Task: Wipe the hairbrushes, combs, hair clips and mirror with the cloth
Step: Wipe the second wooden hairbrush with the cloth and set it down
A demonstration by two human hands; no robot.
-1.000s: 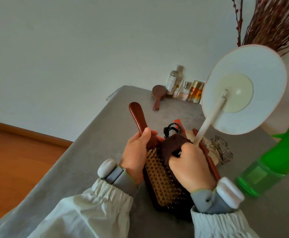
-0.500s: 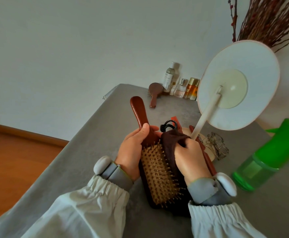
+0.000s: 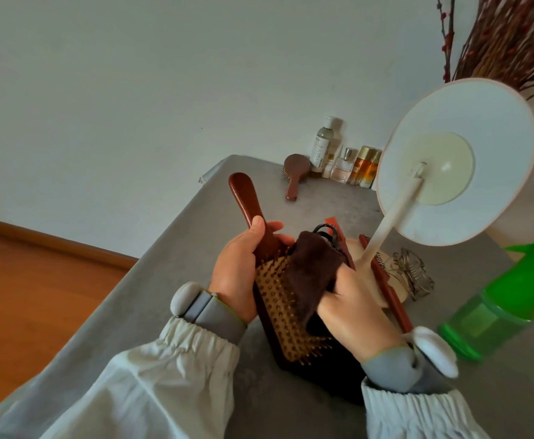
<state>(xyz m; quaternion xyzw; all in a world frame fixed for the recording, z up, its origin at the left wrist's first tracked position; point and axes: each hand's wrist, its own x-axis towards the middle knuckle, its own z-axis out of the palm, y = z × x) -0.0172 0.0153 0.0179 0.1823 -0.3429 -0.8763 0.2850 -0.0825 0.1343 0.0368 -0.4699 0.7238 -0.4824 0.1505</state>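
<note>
1. Left hand [image 3: 237,267] is gripping the wooden paddle hairbrush [image 3: 286,299], handle pointing away, bristles up, beside the mirror [image 3: 456,163].
2. Right hand [image 3: 354,308] is pressing the brown fuzzy cloth [image 3: 310,274] onto the bristles.

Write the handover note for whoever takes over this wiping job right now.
Left hand grips the large hairbrush at its neck, bristles up. Right hand presses the brown cloth onto the bristles.
Small hairbrush lies at the table's far end by the bottles. Mirror stands right of the hands; comb and clear hair clip lie at its base.
Done: large brush under way. What else is already wiped cannot be told.
</note>
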